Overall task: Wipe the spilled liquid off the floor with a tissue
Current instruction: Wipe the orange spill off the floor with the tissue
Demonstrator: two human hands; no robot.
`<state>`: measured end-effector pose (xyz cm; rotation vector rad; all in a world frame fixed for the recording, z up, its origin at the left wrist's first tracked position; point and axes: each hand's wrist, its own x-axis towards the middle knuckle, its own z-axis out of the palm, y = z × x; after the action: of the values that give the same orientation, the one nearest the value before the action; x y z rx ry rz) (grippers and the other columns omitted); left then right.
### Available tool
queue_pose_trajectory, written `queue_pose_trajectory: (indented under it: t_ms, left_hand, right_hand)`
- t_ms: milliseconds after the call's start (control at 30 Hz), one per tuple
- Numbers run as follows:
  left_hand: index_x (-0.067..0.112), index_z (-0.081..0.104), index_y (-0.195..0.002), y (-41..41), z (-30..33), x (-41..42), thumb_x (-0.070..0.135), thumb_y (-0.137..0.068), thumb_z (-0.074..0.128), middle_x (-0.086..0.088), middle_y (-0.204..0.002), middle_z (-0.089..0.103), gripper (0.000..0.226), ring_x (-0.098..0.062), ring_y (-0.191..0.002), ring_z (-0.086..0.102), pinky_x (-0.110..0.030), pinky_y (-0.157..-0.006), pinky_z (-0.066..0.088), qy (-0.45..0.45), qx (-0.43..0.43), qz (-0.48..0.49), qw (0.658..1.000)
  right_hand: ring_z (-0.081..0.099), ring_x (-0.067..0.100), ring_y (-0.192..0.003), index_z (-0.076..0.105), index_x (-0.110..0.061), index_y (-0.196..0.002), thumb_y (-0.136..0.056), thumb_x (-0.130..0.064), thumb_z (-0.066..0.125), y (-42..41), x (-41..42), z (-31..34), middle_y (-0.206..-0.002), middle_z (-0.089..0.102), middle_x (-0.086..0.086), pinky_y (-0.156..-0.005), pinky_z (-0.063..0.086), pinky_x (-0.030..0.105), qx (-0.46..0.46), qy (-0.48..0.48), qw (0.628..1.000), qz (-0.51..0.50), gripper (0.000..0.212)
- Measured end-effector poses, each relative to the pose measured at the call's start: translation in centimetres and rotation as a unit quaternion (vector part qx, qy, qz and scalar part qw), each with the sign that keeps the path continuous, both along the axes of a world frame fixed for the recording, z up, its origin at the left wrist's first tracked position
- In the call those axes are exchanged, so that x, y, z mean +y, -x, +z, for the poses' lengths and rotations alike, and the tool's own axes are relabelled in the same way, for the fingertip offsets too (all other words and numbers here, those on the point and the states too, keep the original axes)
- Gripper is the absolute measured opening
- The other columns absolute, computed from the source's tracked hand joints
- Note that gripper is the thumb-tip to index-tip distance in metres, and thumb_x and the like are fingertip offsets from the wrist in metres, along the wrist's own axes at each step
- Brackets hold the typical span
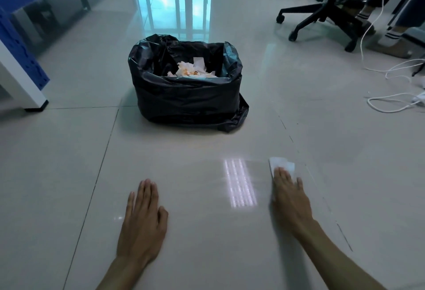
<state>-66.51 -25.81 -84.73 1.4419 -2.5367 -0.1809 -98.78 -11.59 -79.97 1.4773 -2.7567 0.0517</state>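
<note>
While pressing a white tissue point(281, 164) flat to the pale tiled floor point(195, 232), right hand point(290, 195) seen mid-wipe: fingers point(281, 175) extended and close together over the tissue's near edge, pinning it rather than pinching it, with most of the sheet showing just beyond the fingertips. Left hand point(143, 220) planted palm-down well apart to the side, fingers straight and nearly closed, holding nothing, apparently bracing the body. No clear puddle visible around either hand; only a faint orange smear point(207, 145) on the tile beyond the fingertips, toward the bin, and glare hiding whatever thin film remains. Judged to be late in the wiping step. Next move likely calling for firm downward pressure and a sweep across any wet patch left, then gathering the tissue into the fingers for disposal. Black-bagged bin point(187, 91), already holding crumpled stained tissues point(193, 70), standing farther ahead of both hands. White cables point(391, 103) trailing off beyond the right fingertips.
</note>
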Motion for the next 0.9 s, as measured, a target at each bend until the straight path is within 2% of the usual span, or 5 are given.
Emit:
queue_pose_trajectory:
  t_ms: [133, 300, 533, 767, 900]
  left_hand:
    - [0.0, 0.015, -0.15, 0.1, 0.0, 0.4, 0.033, -0.095, 0.015, -0.011, -0.16, 0.016, 0.064, -0.017, -0.149, 0.007, -0.039, -0.119, 0.0, 0.002, 0.0, 0.003, 1.0]
    - [-0.001, 0.014, -0.149, -0.4, 0.0, 2.3, 0.034, -0.097, 0.013, -0.013, -0.16, 0.016, 0.063, -0.021, -0.149, 0.009, -0.038, -0.119, 0.0, -0.008, 0.01, 0.002, 1.0]
    - [0.002, 0.015, -0.15, -2.2, 0.1, 5.0, 0.033, -0.099, 0.012, -0.01, -0.16, 0.016, 0.06, -0.02, -0.148, 0.014, -0.035, -0.117, 0.003, -0.026, 0.009, -0.031, 0.999]
    - [0.01, -0.002, -0.15, -2.5, 0.6, 5.7, 0.041, -0.095, 0.0, -0.003, -0.16, -0.006, 0.064, -0.015, -0.149, -0.006, -0.031, -0.117, -0.007, -0.058, 0.024, -0.036, 0.997]
    - [0.01, -0.004, -0.15, -2.5, 0.6, 5.8, 0.043, -0.095, -0.002, -0.003, -0.16, -0.008, 0.064, -0.015, -0.149, -0.008, -0.029, -0.117, -0.01, -0.064, 0.023, -0.033, 0.997]
  right_hand:
    - [0.005, 0.028, -0.146, 0.005, 0.007, -0.148, -0.095, 0.005, 0.03, -1.7, -0.1, -1.0, -0.158, 0.007, 0.022, -0.116, -0.007, 0.034, -0.069, 0.017, 0.997, -0.002, 0.059]
    - [0.063, 0.047, -0.102, 0.06, 0.019, -0.112, -0.07, -0.002, 0.027, -8.0, -1.8, -2.0, -0.114, 0.062, 0.035, -0.114, -0.005, 0.029, -0.039, -0.004, 0.991, 0.127, 0.057]
    - [0.051, 0.03, -0.126, 0.053, 0.005, -0.13, -0.075, -0.008, 0.031, -17.8, -0.5, -1.8, -0.134, 0.055, 0.02, -0.11, 0.033, 0.04, -0.09, 0.006, 0.944, 0.318, 0.061]
    - [0.039, 0.032, -0.135, 0.045, -0.003, -0.136, -0.083, 0.003, 0.037, -15.5, 0.1, 0.3, -0.144, 0.046, 0.019, -0.117, 0.018, 0.045, -0.134, 0.003, 0.931, 0.339, 0.055]
    - [0.052, 0.032, -0.115, 0.056, -0.023, -0.12, -0.092, -0.016, 0.044, -13.7, 0.2, 2.4, -0.124, 0.061, 0.009, -0.095, 0.044, 0.044, -0.236, -0.001, 0.929, 0.285, 0.031]
